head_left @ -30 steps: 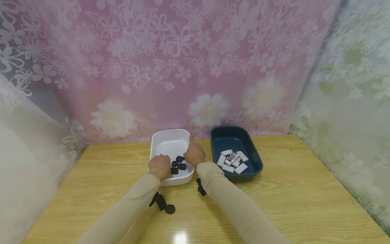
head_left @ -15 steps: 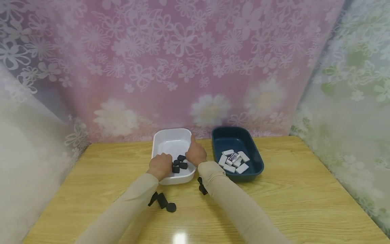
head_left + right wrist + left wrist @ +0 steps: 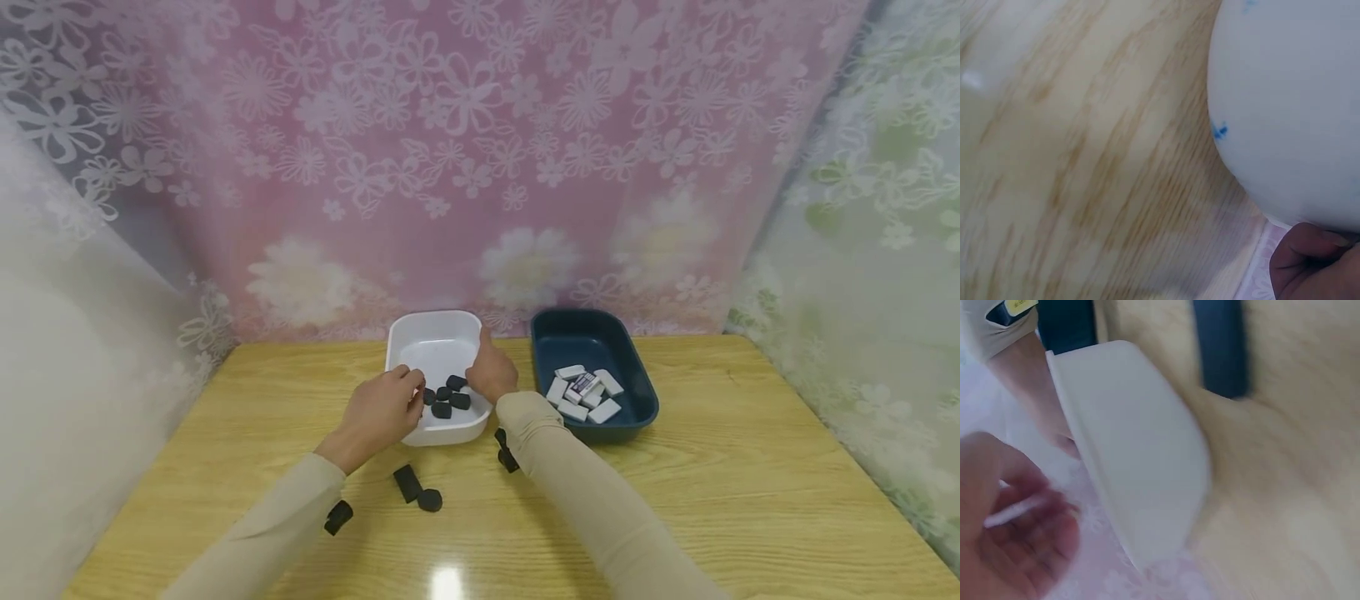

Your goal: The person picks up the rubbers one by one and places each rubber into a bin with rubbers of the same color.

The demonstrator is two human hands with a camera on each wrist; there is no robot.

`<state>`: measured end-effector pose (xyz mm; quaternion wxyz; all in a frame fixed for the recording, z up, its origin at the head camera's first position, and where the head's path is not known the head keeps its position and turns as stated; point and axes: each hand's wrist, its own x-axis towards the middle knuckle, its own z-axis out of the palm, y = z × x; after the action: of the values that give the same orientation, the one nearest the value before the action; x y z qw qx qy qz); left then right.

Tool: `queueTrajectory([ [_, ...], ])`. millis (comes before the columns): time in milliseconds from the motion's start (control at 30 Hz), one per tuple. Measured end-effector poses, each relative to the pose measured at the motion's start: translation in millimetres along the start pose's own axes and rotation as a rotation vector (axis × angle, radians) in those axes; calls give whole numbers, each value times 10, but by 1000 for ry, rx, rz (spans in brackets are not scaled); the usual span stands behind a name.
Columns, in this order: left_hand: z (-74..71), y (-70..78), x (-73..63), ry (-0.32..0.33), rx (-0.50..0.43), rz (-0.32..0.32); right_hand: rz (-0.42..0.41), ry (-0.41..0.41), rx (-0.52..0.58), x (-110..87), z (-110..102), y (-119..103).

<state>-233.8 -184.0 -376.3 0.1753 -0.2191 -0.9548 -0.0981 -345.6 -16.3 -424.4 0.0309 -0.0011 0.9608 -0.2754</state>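
My right hand [image 3: 492, 371] grips the right rim of the white plastic tub [image 3: 427, 329]; its bent thumb [image 3: 1307, 244] shows beside the tub wall in the right wrist view. My left hand [image 3: 378, 408] is by the tub's left rim, fingers loosely bent. The left wrist view shows that left hand [image 3: 1016, 525] apart from the tub's side [image 3: 1135, 437], blurred, with a pale strip between thumb and fingers. Several small black pieces [image 3: 442, 410] lie in the near part of the tub.
Right of the white tub stands a dark blue tub [image 3: 648, 392] holding several white erasers [image 3: 604, 411]. On the wooden table [image 3: 675, 517] nearer me lie a black rectangular block [image 3: 407, 483] and a black round piece [image 3: 430, 500]. A pink floral cloth [image 3: 360, 167] hangs behind.
My left hand has come off the tub's left rim and drawn back to the left, uncovering another black piece. The right hand keeps its grip. The whole view has shifted slightly.
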Motion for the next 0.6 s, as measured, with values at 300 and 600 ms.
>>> queueTrajectory([
  [300, -41, -189, -521, -53, -133, 268, 0, -11, 5, -12, -16, -16],
  [600, 41, -72, -667, -352, -140, 361, -17, 2, 3, 8, -17, 0],
])
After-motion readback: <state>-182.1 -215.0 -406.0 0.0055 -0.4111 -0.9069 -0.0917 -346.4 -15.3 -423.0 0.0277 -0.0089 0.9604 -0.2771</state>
